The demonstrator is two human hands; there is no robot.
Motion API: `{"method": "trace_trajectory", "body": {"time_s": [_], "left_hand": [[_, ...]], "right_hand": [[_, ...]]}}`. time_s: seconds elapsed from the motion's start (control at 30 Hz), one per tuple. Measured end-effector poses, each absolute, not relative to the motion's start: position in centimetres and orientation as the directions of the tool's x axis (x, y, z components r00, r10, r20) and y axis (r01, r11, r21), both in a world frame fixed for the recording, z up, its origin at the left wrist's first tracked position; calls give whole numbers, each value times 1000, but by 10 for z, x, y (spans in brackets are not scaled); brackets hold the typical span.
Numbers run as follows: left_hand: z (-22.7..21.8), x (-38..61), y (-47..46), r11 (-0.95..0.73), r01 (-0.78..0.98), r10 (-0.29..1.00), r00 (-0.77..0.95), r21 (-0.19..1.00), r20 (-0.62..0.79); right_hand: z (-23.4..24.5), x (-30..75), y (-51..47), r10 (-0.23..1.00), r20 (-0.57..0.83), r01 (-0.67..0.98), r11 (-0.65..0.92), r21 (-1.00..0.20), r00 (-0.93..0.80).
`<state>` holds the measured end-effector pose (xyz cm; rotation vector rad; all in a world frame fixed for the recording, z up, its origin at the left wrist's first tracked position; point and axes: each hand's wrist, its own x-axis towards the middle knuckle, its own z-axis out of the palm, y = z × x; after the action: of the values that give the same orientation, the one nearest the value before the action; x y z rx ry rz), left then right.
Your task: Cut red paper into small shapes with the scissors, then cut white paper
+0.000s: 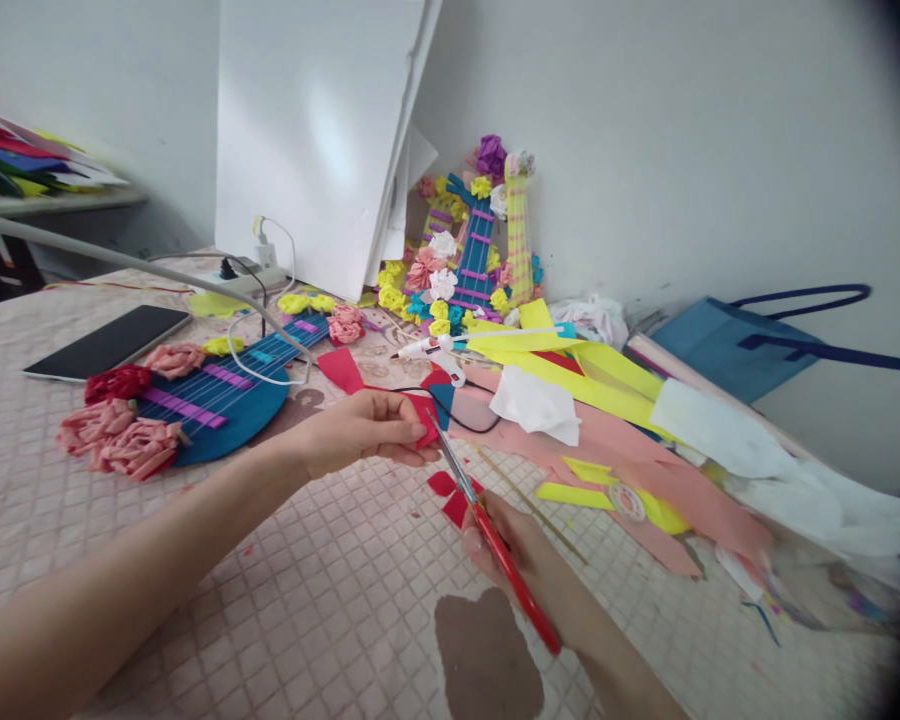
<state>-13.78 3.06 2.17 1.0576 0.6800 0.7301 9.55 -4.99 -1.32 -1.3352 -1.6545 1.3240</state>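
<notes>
Pinched between the fingers of my left hand [375, 428] is a small piece of red paper [426, 418]. My right hand [514, 540] grips red-handled scissors [506, 565], whose blades point up and left and reach the red paper's edge. Below the blades lie a few cut red pieces [456, 508] on the tiled-pattern tabletop [330, 580]. A larger red scrap [340, 370] rests just beyond my left hand. Behind the paper sits a white glue gun [433, 348] with its black cord curving near my fingers.
At left lies a blue paper guitar [251, 420] with crepe flowers, beside a dark tablet [109, 340]. Flower-covered guitars [472, 250] lean at the back by white boards [315, 130]. Yellow strips [615, 375], pink paper [615, 450] and a blue bag [735, 345] crowd the right.
</notes>
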Motion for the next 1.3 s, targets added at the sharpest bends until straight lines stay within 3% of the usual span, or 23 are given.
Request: {"method": "trace_trajectory", "body": {"time_s": [0.33, 1.3], "left_hand": [[20, -138, 32, 307, -196, 797, 588, 932, -139], [24, -142, 33, 314, -189, 783, 606, 930, -141]], "right_hand": [[1, 93, -50, 918, -154, 407, 9, -913, -367], [-3, 96, -51, 917, -147, 446, 38, -894, -371]]}}
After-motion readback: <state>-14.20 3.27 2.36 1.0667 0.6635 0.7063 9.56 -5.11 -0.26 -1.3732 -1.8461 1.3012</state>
